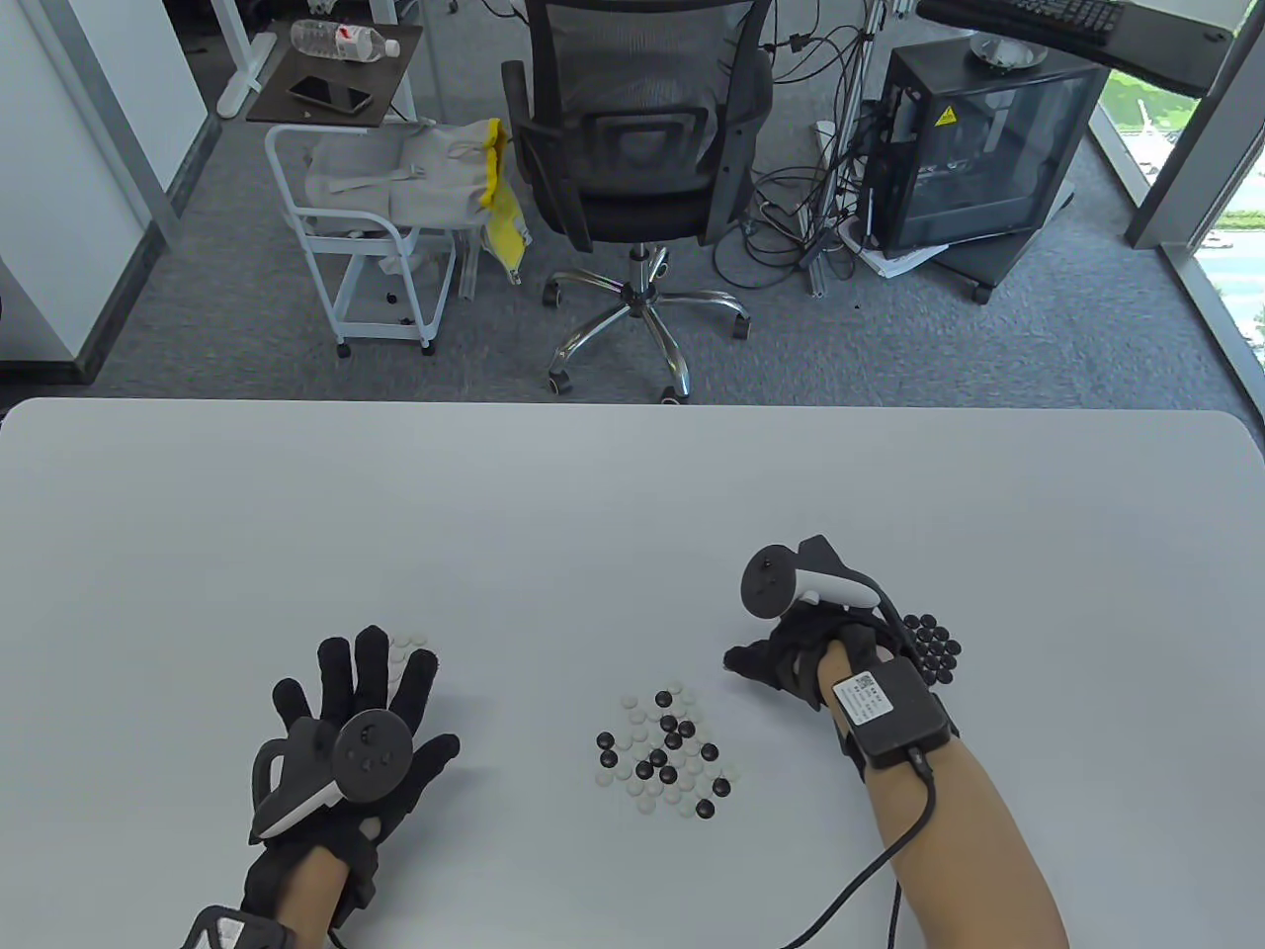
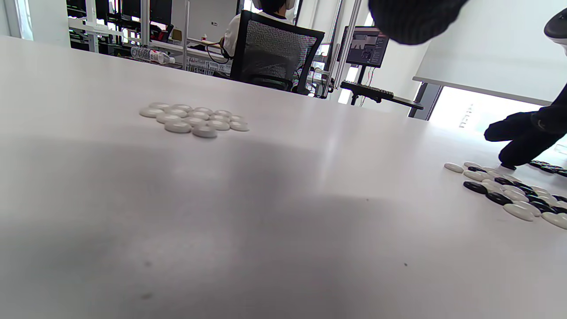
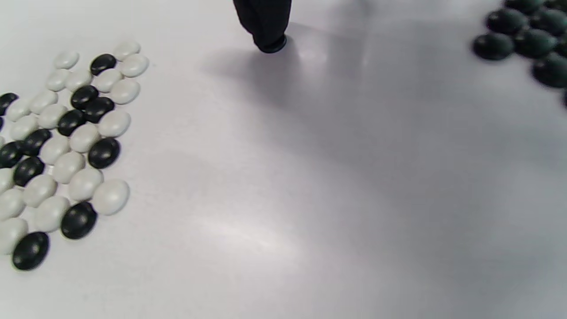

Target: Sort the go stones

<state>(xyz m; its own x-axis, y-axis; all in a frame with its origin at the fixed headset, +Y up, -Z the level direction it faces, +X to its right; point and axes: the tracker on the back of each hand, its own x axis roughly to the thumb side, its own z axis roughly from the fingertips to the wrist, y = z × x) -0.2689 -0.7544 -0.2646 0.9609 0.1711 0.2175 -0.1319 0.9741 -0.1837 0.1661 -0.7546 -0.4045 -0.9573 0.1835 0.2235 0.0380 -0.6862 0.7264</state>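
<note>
A mixed pile of black and white Go stones (image 1: 664, 753) lies on the white table (image 1: 593, 514) between my hands. It also shows in the left wrist view (image 2: 509, 192) and in the right wrist view (image 3: 66, 146). A group of white stones (image 1: 407, 645) lies at my left hand's fingertips, also in the left wrist view (image 2: 195, 118). A group of black stones (image 1: 934, 645) lies right of my right hand, also in the right wrist view (image 3: 525, 40). My left hand (image 1: 380, 682) is spread flat and empty. My right hand (image 1: 739, 660) holds a black stone (image 3: 272, 44) at its fingertips, down on the table.
The table's far edge (image 1: 632, 403) runs across the middle of the table view, with an office chair (image 1: 637, 148) and a white cart (image 1: 376, 237) on the floor behind. A cable (image 1: 870, 870) runs from my right wrist to the front edge.
</note>
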